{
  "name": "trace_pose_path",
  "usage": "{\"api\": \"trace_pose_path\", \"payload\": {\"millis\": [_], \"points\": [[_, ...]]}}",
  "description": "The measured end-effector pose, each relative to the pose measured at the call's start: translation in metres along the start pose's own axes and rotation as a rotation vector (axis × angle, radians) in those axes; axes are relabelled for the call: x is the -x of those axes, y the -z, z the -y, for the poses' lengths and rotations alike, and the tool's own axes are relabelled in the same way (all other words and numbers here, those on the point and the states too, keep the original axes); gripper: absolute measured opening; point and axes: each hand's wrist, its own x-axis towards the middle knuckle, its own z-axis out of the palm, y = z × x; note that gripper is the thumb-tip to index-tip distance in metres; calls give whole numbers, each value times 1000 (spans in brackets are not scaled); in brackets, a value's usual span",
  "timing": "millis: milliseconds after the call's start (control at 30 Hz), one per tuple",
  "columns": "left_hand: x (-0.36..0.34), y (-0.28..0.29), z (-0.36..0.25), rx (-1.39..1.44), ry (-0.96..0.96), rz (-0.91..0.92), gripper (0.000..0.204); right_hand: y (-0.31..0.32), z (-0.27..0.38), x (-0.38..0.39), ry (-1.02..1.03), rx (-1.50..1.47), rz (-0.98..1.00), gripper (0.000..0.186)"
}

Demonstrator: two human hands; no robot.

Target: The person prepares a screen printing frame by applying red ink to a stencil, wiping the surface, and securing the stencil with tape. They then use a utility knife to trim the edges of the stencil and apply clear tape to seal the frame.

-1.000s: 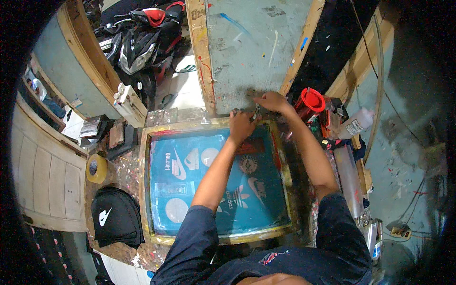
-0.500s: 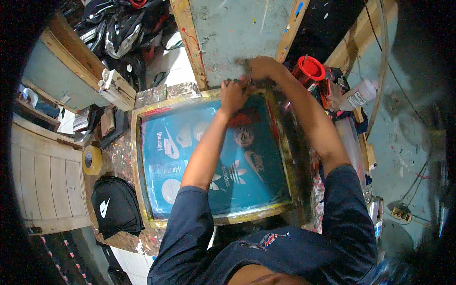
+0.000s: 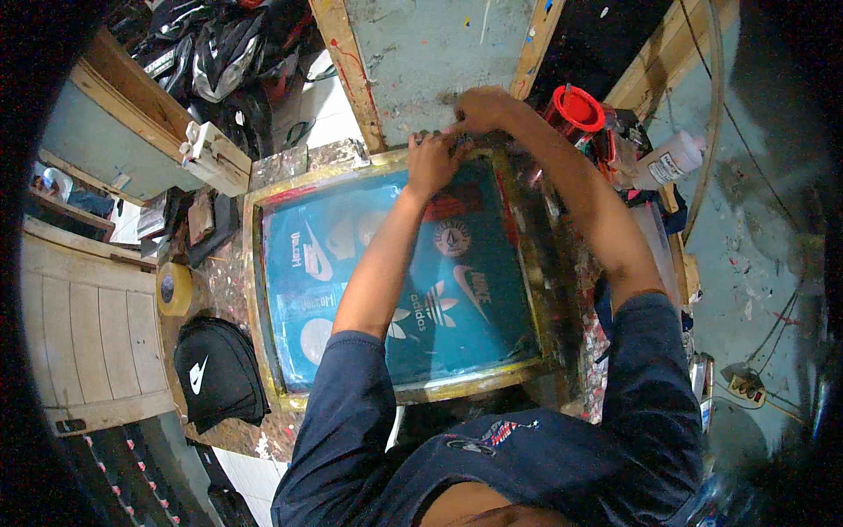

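Observation:
A screen-printing frame (image 3: 253,307) with a yellowed wooden rim lies on the worktable. Its blue-green mesh (image 3: 378,369) carries several pale logo stencils and a red patch near the far edge. My left hand (image 3: 432,165) reaches across the mesh to the far rim, its fingers bent over something dark that I cannot make out. Just beyond and to the right, my right hand (image 3: 485,112) is curled, close to the left fingertips. Whatever lies in its fingers is hidden by the hand itself.
Left of the frame lie a stack of black fabric pieces (image 3: 219,373) and a roll of yellowish tape (image 3: 174,290). A red tub (image 3: 578,110) and a white bottle (image 3: 669,162) stand at the far right. A grey-blue panel (image 3: 421,66) rises behind the table.
My right hand has moved slightly farther away and up. The left hand stays at the far rim with small finger shifts. The whole view has shifted a little.

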Motion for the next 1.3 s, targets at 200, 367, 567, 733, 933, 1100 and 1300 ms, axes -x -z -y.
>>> {"api": "trace_pose_path", "payload": {"millis": [200, 367, 567, 733, 933, 1100, 1300], "points": [[-2, 3, -5, -50, -35, -21, 40, -29, -7, -6, 21, 37, -177, 54], [0, 2, -5, 5, -17, -17, 38, -30, 3, -22, -132, 49, -25, 59], [-3, -1, -2, -48, -37, -32, 39, -29, 0, 8, -195, -90, -188, 53], [0, -8, -4, -123, -91, -112, 36, -32, 16, 15, -339, 21, -64, 55], [0, -5, -1, -237, -111, 57, 32, -38, 49, 17, -610, -106, -300, 51], [5, -2, -3, -157, -82, -11, 27, -31, 51, 24, -528, -136, -248, 38], [2, -13, 7, -99, -91, -21, 24, -49, 68, 7, -777, -224, -359, 33]]}}
